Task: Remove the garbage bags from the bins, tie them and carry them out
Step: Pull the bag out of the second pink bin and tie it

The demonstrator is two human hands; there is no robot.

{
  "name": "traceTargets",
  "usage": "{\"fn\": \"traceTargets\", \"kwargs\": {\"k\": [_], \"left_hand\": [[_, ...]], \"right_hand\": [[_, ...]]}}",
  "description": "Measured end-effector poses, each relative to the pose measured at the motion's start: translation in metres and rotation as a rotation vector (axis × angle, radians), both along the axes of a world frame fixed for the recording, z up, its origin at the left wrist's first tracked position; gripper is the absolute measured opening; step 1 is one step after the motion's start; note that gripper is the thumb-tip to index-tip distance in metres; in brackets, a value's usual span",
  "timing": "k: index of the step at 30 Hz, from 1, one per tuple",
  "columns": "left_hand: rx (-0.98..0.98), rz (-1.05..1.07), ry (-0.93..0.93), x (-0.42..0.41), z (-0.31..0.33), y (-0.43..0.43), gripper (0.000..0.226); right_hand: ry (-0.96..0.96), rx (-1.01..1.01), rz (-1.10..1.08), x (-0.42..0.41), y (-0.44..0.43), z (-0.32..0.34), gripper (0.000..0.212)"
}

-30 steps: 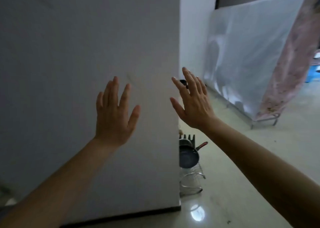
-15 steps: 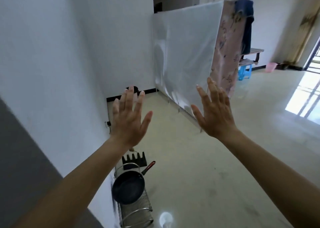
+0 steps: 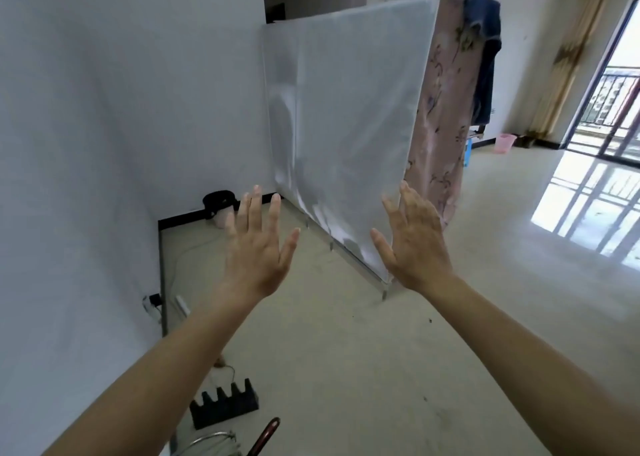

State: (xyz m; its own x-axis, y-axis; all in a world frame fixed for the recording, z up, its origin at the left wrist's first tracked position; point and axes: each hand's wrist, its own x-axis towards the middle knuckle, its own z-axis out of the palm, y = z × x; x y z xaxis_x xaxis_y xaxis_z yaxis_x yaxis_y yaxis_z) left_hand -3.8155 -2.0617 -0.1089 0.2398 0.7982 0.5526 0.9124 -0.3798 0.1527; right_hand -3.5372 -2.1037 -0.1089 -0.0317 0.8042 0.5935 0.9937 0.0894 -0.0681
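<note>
Head view now shows more of the black-bagged bin [image 3: 218, 202]; left hand [image 3: 258, 249] and right hand [image 3: 415, 244] stay spread, empty

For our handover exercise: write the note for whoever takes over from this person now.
Left hand: open, raised, holding nothing.
Right hand: open, raised, holding nothing.
Small bin lined with a black garbage bag: on the floor in the far corner.
Pink plastic bin: far right, near the balcony door; liner not discernible.
Done: nothing visible.
To do: pull the bags, tie them, carry them out.
</note>
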Motion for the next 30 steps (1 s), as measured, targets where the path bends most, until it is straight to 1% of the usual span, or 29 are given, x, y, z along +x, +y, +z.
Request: {"fn": "traceTargets", "kwargs": {"k": [3, 7, 9, 11, 15, 16, 18, 23, 25, 26, 30], "left_hand": [[0.011, 0.002, -0.022, 0.015, 0.008, 0.076, 0.074], [0.014, 0.012, -0.026, 0.031, -0.009, 0.177, 0.073], [0.011, 0.010, -0.020, 0.037, -0.021, 0.230, 0.072], [0.003, 0.045, -0.004, 0.046, -0.032, 0.301, 0.072], [-0.028, 0.103, 0.019, 0.047, -0.028, 0.407, 0.072], [-0.004, 0.126, 0.049, 0.045, -0.025, 0.435, 0.071], [-0.011, 0.161, 0.083, 0.034, -0.015, 0.485, 0.071], [0.008, 0.271, 0.069, -0.014, -0.013, 0.587, 0.068], [0.025, 0.296, 0.067, -0.032, -0.019, 0.621, 0.068], [0.005, 0.329, 0.048, -0.046, -0.025, 0.652, 0.068], [-0.012, 0.379, 0.034, -0.089, -0.041, 0.760, 0.068]], "right_hand": [[0.004, -0.005, -0.004, 0.017, 0.072, 0.006, 0.067], [0.020, 0.015, 0.009, 0.035, 0.178, -0.007, 0.068], [0.027, 0.006, 0.040, 0.041, 0.236, -0.019, 0.068], [0.022, -0.027, 0.081, 0.051, 0.315, -0.027, 0.069], [0.014, -0.047, 0.198, 0.061, 0.442, -0.022, 0.067], [-0.004, -0.040, 0.229, 0.061, 0.479, -0.018, 0.067], [-0.012, -0.064, 0.295, 0.050, 0.547, -0.006, 0.068], [0.061, -0.097, 0.413, -0.009, 0.696, -0.001, 0.069], [0.049, -0.094, 0.471, -0.031, 0.739, -0.008, 0.068], [0.043, -0.115, 0.504, -0.048, 0.775, -0.013, 0.067], [-0.052, -0.084, 0.571, -0.098, 0.890, -0.028, 0.065]]}}
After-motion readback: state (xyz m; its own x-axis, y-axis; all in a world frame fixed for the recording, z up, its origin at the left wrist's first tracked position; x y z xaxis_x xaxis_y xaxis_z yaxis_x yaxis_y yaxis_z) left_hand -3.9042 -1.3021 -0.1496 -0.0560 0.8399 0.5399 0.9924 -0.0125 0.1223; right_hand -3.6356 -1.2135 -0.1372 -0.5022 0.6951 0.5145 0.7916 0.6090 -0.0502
